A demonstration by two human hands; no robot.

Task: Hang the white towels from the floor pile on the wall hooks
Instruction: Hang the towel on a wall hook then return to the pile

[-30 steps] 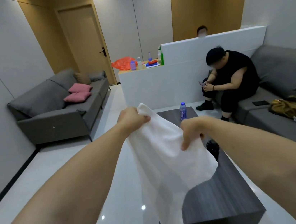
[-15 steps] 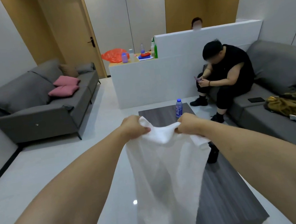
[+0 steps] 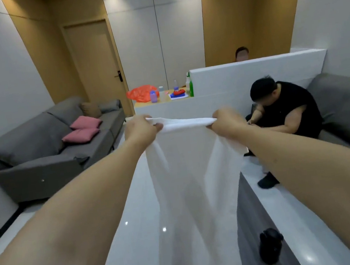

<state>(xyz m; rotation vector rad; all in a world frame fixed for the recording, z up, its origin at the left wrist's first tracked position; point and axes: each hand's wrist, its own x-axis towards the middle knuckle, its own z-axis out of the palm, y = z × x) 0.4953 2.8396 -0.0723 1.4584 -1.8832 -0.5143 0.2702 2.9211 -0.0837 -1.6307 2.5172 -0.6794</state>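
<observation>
At mid-frame, the left hand (image 3: 140, 129) and right hand (image 3: 223, 121) each grip one end of the towel's (image 3: 188, 175) top edge, fingers curled round the bunched cloth. It is stretched taut between them and hangs down to the bottom of the frame. Left of centre stands a grey sofa (image 3: 46, 158); at right a person in black (image 3: 287, 111) sits on another.
</observation>
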